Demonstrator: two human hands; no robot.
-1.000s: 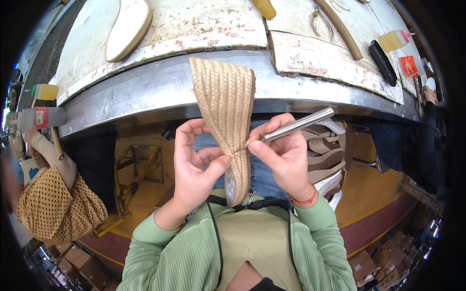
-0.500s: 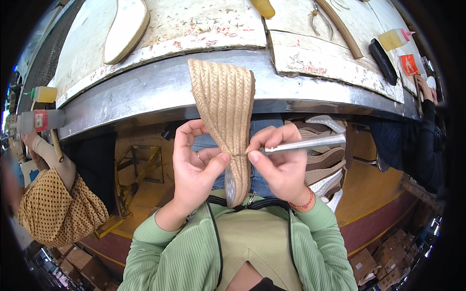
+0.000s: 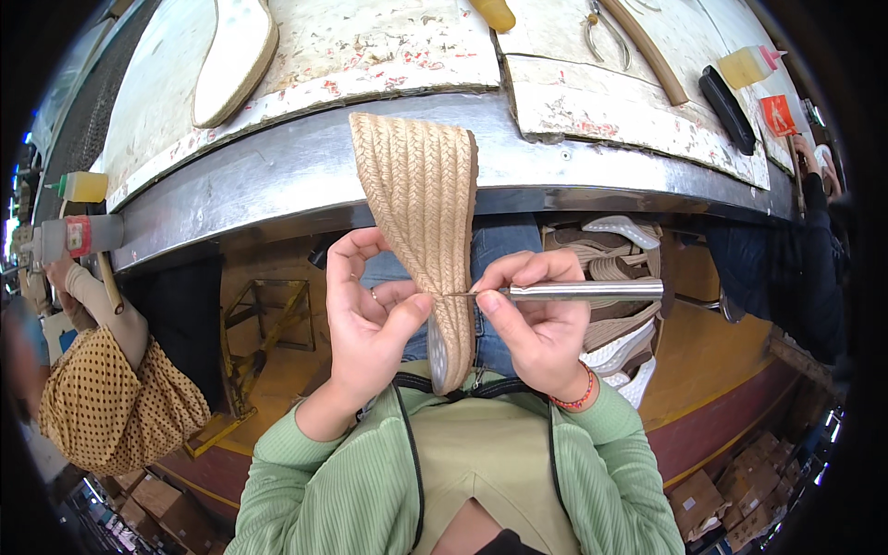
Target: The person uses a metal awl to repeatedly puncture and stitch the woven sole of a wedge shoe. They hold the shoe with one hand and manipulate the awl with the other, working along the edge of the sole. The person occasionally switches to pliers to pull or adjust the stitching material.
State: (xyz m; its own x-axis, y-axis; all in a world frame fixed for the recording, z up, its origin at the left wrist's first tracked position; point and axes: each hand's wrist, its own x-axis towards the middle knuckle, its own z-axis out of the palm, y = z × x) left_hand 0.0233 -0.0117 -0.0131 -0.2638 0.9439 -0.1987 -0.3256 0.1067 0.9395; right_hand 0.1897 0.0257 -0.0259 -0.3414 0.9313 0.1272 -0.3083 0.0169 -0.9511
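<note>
Tool handle (image 3: 587,290) has swung from pointing far-right to lying level, pointing right; wedge sole (image 3: 421,203) is about where it was. Right hand (image 3: 541,319) pinches the tool by its thin end, tip at the braid. Left hand (image 3: 365,319) grips the sole's left side, thumb on the braid. Sole is over the lap, narrow end near, wide end overlapping the metal bench edge (image 3: 277,194); can't tell if touching. Handle end overlaps the sole pile (image 3: 615,324) at right. Bare metal runs left of the wide end. Sole: tan, braided rows, grey patch near-left.
</note>
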